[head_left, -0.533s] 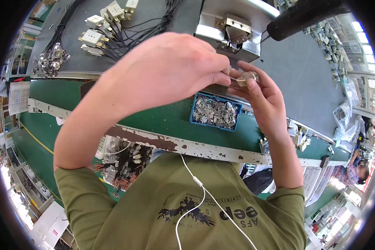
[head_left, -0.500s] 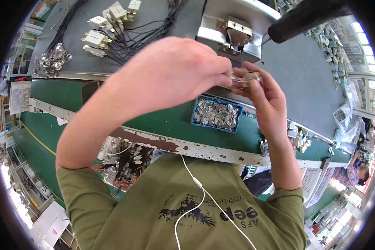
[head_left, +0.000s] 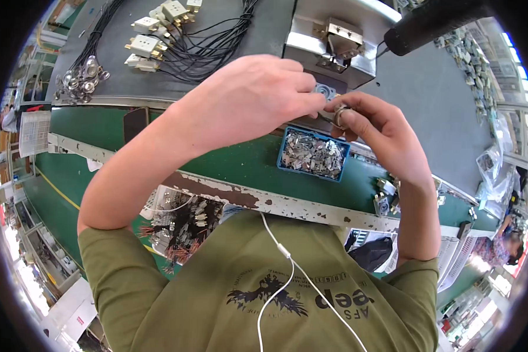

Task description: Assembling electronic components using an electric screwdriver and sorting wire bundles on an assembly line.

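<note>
My right hand pinches a small round metal part between thumb and fingers, just above a blue tray of small metal pieces. A thin dark wire runs from that part toward my left hand, whose fingers are closed on it; the fingertips are partly hidden. Behind the fingertips, a pale part with a ring lies before a shiny metal fixture.
Back left are white socket blocks on black wires and a bundle of round metal ends. A black tool handle hangs at upper right. Small parts lie beside my right forearm; the bench edge crosses in front of me.
My right hand has turned, bringing the round metal part lower and closer to my left fingertips. The whole view has shifted a little, with the bench moving slightly right in it.
</note>
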### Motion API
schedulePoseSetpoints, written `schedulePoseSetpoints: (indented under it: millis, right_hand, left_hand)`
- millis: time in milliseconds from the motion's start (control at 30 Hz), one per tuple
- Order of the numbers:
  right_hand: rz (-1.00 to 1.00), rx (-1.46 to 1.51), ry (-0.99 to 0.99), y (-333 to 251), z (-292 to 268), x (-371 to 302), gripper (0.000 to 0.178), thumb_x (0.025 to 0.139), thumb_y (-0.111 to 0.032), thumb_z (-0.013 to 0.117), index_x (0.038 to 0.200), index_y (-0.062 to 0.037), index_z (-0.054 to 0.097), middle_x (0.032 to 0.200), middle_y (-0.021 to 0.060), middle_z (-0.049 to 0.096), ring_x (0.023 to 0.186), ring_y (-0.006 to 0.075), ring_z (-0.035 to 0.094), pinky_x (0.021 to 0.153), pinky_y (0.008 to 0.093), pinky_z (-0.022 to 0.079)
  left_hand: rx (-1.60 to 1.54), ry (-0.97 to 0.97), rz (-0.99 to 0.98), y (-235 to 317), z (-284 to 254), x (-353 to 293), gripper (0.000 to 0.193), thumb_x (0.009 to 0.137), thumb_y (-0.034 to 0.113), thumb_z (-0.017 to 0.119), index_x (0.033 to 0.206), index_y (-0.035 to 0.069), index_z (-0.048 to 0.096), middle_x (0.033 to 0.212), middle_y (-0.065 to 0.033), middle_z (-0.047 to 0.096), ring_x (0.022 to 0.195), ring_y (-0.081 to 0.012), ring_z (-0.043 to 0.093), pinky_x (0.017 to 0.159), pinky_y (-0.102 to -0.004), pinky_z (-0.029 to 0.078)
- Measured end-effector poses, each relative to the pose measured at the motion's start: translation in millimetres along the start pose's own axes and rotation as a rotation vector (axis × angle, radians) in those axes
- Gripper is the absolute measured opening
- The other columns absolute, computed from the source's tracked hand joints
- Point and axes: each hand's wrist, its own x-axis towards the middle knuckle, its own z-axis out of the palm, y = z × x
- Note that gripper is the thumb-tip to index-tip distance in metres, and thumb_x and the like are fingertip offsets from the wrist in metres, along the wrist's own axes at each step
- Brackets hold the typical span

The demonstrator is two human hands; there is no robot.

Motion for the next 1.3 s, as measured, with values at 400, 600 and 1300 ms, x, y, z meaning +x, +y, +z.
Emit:
schedulePoseSetpoints:
  millis: [400, 600, 1300]
  right_hand:
    - [-0.182, -0.096, 0.342, 20.6, 21.7, -11.7, 0.036, 0.091, -0.002, 0.063, 0.126, 0.0046, 0.056, 0.103, 0.0078, 0.065, 0.098, 0.0126, 0.059, 0.088, 0.0267, 0.048]
    - [-0.103, -0.031, 0.176, 28.1, 5.0, -8.4, 0.034, 0.090, -0.006, 0.065, 0.123, 0.0014, 0.059, 0.105, 0.0075, 0.066, 0.096, 0.0103, 0.058, 0.086, 0.0273, 0.047]
    - [-0.816, -0.264, 0.715, 11.6, -18.3, -6.3, 0.028, 0.096, 0.001, 0.050, 0.123, 0.0027, 0.050, 0.118, 0.0186, 0.062, 0.099, 0.0220, 0.064, 0.083, 0.0335, 0.053]
  left_hand:
    - [-0.017, 0.070, -0.090, 13.5, 15.9, 3.9, 0.022, 0.077, 0.026, 0.071, 0.080, 0.008, 0.058, 0.069, -0.0030, 0.055, 0.070, -0.0209, 0.059, 0.064, -0.0338, 0.048]
    - [-0.007, -0.070, -0.104, 15.9, 11.6, 2.3, 0.020, 0.081, 0.027, 0.067, 0.084, 0.008, 0.058, 0.067, -0.0031, 0.058, 0.070, -0.0202, 0.062, 0.063, -0.0338, 0.049]
    - [-0.368, -0.365, -0.511, -27.0, 23.2, 20.3, 0.031, 0.088, 0.032, 0.062, 0.117, 0.023, 0.065, 0.087, -0.0062, 0.071, 0.084, -0.0273, 0.067, 0.075, -0.0402, 0.052]
